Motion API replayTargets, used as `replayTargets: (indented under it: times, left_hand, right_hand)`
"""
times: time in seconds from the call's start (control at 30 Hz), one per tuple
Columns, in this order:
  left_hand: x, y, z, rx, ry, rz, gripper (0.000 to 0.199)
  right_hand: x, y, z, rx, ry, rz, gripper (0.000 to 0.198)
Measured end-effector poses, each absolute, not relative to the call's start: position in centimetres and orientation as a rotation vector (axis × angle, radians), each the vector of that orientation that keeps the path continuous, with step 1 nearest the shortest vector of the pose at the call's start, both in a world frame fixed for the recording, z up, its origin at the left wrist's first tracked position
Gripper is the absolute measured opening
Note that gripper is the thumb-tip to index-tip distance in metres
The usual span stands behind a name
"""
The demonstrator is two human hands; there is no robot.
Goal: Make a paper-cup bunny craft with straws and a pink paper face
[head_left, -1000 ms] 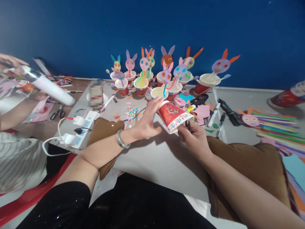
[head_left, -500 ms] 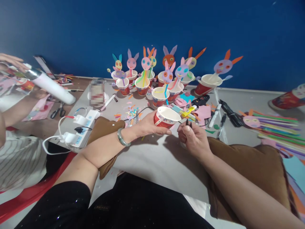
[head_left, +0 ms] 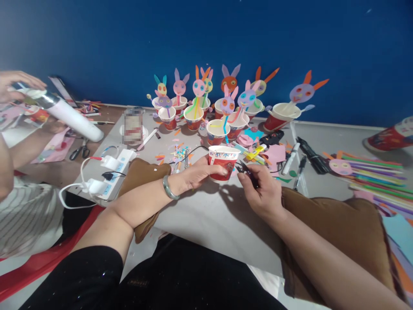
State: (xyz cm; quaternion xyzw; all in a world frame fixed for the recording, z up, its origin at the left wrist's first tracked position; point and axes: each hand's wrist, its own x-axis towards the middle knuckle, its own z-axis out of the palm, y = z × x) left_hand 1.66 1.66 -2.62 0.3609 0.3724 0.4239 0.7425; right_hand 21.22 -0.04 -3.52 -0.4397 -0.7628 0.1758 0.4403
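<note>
Since the frame half a second ago, the red paper cup with a patterned white band under its rim [head_left: 230, 162] has swung upright, so that its red side faces the viewer more, and the small black pointed tool [head_left: 245, 168] now slants toward the cup, where its tips pointed up.

The left hand [head_left: 198, 173] grips the cup from the side, thumb across the front of the wall, the other fingers mostly hidden behind it. The right hand [head_left: 265, 189] pinches the tool between thumb and curled fingers, its tips just beside the cup's right side; I cannot tell whether they touch. The cup seems held above the grey tabletop [head_left: 206, 219], in front of a red paper cup with a purple rabbit head on a blue straw [head_left: 217, 137].

The thin wall is probably the weak point: too hard a squeeze from the left thumb could buckle it, and a careless jab from the tool could tear it. If a tip skids off the curved side, it could catch the left thumb, which lies on the same face. A sudden push backward could knock the cup into the rabbit cup behind. The thin black cable [head_left: 198, 147] runs close behind the cup and could snag on the left hand if it reaches back.
</note>
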Motion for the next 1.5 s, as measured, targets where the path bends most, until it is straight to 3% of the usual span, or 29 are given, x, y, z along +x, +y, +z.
replayTargets:
  times: [0.23, 0.5, 1.5]
  left_hand:
    - [1.8, 1.5, -2.4, 0.822, 0.767, 0.954, 0.054]
    - [2.0, 1.6, -2.6, 0.757, 0.743, 0.992, 0.051]
    - [2.1, 1.5, -2.4, 0.81, 0.714, 0.933, 0.048]
  right_hand:
    - [21.4, 0.1, -3.7, -1.127, -1.975, 0.241, 0.016]
    - [21.5, 0.3, -4.5, -1.095, -2.019, 0.032, 0.021]
    - [21.9, 0.3, -4.3, -1.232, -2.15, -0.091, 0.031]
